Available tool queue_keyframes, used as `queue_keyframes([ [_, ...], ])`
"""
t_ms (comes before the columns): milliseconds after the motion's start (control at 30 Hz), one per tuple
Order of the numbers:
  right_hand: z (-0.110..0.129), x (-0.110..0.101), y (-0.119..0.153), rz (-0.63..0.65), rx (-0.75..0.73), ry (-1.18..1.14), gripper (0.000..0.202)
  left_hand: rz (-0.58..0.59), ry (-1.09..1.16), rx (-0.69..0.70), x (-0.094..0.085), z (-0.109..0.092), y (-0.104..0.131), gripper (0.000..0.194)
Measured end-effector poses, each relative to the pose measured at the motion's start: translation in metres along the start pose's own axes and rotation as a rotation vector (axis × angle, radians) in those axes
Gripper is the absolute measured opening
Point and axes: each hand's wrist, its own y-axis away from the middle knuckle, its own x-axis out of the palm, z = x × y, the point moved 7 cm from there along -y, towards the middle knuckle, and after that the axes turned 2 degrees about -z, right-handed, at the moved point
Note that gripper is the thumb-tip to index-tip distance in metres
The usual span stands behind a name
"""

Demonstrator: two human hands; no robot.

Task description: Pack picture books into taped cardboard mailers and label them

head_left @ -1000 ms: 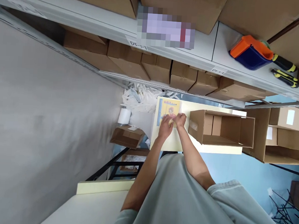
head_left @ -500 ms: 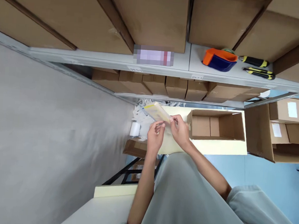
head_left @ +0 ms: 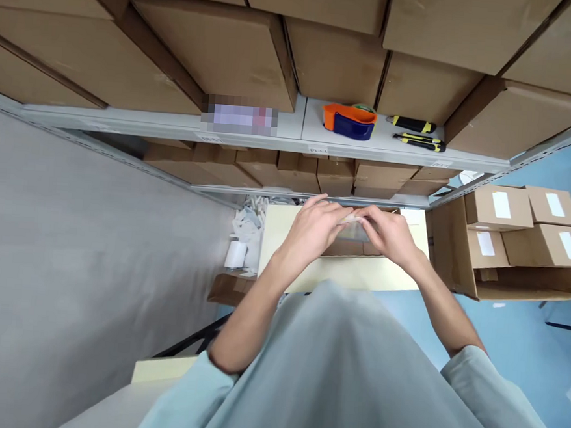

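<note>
Over an open cardboard box (head_left: pixel 345 248) on the pale yellow table (head_left: pixel 285 220), both my hands meet at a small, thin, whitish item (head_left: pixel 352 219). My left hand (head_left: pixel 317 224) has its thumb and fingers closed on the item's left side, with one finger raised. From the right, my right hand (head_left: pixel 386 233) pinches the same item between thumb and fingers. The item looks like a clear packet seen nearly edge-on; its contents cannot be made out. My hands cover part of the box's opening.
Ahead, a metal shelf (head_left: pixel 281 130) holds cardboard boxes, an orange and blue tape dispenser (head_left: pixel 349 122) and two cutters (head_left: pixel 420 142). A white roll (head_left: pixel 236 254) lies left. At right, a large carton (head_left: pixel 452 252) contains smaller labelled boxes (head_left: pixel 501 206).
Both hands have moved right, from beside the box to above it. The packet, earlier seen flat with a yellow edge, now shows as a thin strip. The view has shifted right.
</note>
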Motion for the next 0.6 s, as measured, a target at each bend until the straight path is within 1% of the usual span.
queue_keyframes([
  [67,-0.020,0.003,0.007,0.061,-0.004,0.026,0.027,0.042,-0.038,-0.041,0.029,0.006,-0.008,0.037],
  [100,-0.029,0.004,0.010,0.090,-0.004,0.038,0.030,0.052,-0.059,-0.057,0.040,0.008,-0.011,0.038],
  [167,-0.045,0.007,0.015,0.144,0.001,0.102,0.044,0.068,-0.087,-0.083,0.058,0.011,-0.016,0.039],
  [200,-0.053,0.009,0.015,0.171,0.006,0.157,0.048,0.080,-0.092,-0.093,0.066,0.012,-0.018,0.038],
  [267,-0.067,0.014,0.015,0.235,0.033,0.290,0.043,0.108,-0.085,-0.116,0.079,0.015,-0.022,0.035],
  [367,-0.087,0.023,0.010,0.371,0.088,0.415,0.027,0.142,-0.061,-0.175,0.095,0.027,-0.026,0.032],
  [467,-0.106,0.042,0.004,0.516,0.109,0.443,0.023,0.219,-0.079,-0.262,0.115,0.046,-0.030,0.030],
  [500,-0.112,0.050,0.001,0.562,0.123,0.450,0.023,0.265,-0.104,-0.295,0.124,0.054,-0.031,0.029],
  [600,-0.130,0.082,-0.005,0.670,0.193,0.446,0.022,0.459,-0.215,-0.397,0.155,0.077,-0.034,0.026],
])
